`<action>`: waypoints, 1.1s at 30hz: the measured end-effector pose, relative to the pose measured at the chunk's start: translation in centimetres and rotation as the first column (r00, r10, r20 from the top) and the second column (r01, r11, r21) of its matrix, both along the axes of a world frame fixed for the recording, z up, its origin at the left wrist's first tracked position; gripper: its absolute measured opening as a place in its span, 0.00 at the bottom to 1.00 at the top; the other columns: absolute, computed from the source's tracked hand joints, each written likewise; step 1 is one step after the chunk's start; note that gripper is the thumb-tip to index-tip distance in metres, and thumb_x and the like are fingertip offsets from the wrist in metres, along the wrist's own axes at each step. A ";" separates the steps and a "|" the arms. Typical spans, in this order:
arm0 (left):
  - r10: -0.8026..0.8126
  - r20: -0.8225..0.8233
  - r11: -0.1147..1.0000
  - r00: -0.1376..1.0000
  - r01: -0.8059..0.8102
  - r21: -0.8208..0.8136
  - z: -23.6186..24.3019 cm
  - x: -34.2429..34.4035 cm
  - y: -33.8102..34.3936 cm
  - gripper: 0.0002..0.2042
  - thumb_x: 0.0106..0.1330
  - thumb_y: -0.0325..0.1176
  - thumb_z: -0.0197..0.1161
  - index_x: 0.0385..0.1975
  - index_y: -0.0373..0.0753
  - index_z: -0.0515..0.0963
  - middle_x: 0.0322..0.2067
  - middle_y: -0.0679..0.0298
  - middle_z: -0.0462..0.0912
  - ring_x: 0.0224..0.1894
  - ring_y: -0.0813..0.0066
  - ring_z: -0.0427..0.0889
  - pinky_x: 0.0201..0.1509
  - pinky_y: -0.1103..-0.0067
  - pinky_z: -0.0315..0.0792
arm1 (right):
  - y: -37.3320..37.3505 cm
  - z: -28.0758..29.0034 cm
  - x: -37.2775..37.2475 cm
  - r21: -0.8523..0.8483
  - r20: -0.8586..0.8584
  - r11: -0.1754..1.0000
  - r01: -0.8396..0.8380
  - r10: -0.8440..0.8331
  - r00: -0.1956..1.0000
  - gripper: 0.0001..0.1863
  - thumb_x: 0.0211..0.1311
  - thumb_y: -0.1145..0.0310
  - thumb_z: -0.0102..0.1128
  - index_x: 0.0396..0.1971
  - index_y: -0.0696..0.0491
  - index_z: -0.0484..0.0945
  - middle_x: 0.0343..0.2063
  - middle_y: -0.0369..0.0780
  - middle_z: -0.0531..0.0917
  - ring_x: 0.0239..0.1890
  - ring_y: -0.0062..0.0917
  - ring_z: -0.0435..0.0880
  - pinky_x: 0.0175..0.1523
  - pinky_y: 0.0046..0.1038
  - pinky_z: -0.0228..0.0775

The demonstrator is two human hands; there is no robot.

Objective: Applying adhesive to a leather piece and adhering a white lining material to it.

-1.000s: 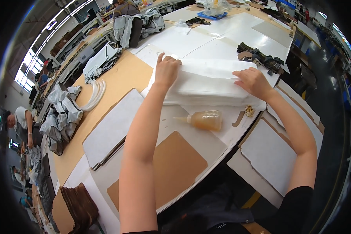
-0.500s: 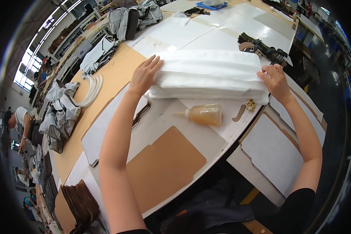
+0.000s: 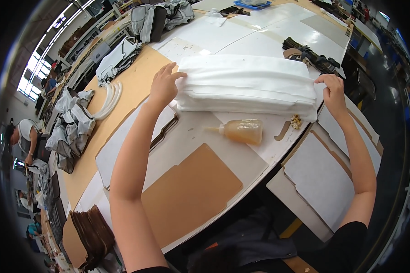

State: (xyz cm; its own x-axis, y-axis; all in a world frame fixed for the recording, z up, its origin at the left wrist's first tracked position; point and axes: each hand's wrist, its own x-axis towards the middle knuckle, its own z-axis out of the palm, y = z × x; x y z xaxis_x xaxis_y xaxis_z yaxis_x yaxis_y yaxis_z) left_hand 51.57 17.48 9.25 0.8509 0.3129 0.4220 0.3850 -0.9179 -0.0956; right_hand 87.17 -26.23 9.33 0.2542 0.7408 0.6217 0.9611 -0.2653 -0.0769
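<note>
A stack of white, soft-looking sheets (image 3: pixel 246 84), rippled along its near side, lies across the table in front of me. At its left end is my left hand (image 3: pixel 165 86), with fingers apart and the thumb side by the stack's edge. My right hand (image 3: pixel 333 93) is just off the right end, fingers bent and one reaching toward the edge; I see nothing held in it. Nearer to me, a clear squeeze bottle (image 3: pixel 243 132) of amber liquid lies on its side, its nozzle to the left. A flat brown board (image 3: pixel 191 191) with a notched edge lies in front of it.
White-faced panels (image 3: pixel 321 173) lie at the right. A pile of brown boards (image 3: pixel 93 236) stands lower left. Grey fabric bags (image 3: pixel 73 132) and white tubing (image 3: pixel 109 102) lie at the left, black straps (image 3: pixel 310 54) beyond the stack. A person (image 3: pixel 25 136) works far left.
Both hands have moved slightly outward from the ends of the white stack. The left fingers, earlier over its edge, have drawn back, and the right hand has come away from the corner.
</note>
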 end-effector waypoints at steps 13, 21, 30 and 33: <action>0.226 -0.045 0.891 0.973 -0.225 -0.395 0.2 3.8 3.4 0.16 0.61 0.47 0.74 0.46 0.52 0.86 0.53 0.54 0.82 0.66 0.49 0.70 0.67 0.58 0.67 | 3.7 2.2 2.0 -0.301 -0.764 0.951 -0.063 -0.201 0.613 0.22 0.54 0.61 0.78 0.45 0.55 0.81 0.38 0.33 0.81 0.38 0.18 0.75 0.47 0.23 0.69; 0.186 0.314 0.541 0.931 0.170 -0.824 -1.5 3.2 3.6 0.19 0.62 0.44 0.76 0.42 0.33 0.86 0.38 0.58 0.89 0.39 0.70 0.85 0.46 0.75 0.78 | 3.0 1.9 -2.3 0.021 -0.843 0.999 0.030 0.002 0.538 0.17 0.56 0.65 0.76 0.41 0.58 0.84 0.35 0.35 0.84 0.39 0.18 0.80 0.52 0.23 0.69; 0.208 0.380 0.398 0.901 0.277 -0.875 1.0 1.2 0.4 0.18 0.67 0.34 0.73 0.51 0.29 0.82 0.41 0.60 0.88 0.43 0.74 0.86 0.50 0.77 0.78 | 1.8 0.8 -2.0 0.020 -0.836 0.999 0.033 -0.002 0.548 0.20 0.62 0.64 0.74 0.51 0.55 0.82 0.37 0.32 0.84 0.41 0.16 0.79 0.55 0.22 0.68; 0.202 0.550 0.502 0.811 0.396 -0.769 1.7 -1.8 -0.6 0.13 0.71 0.31 0.69 0.50 0.30 0.81 0.42 0.60 0.88 0.43 0.75 0.86 0.51 0.78 0.77 | 1.6 1.4 -3.7 0.165 -0.832 0.986 -0.009 0.144 0.536 0.17 0.66 0.66 0.71 0.52 0.55 0.82 0.34 0.31 0.84 0.39 0.15 0.79 0.54 0.20 0.68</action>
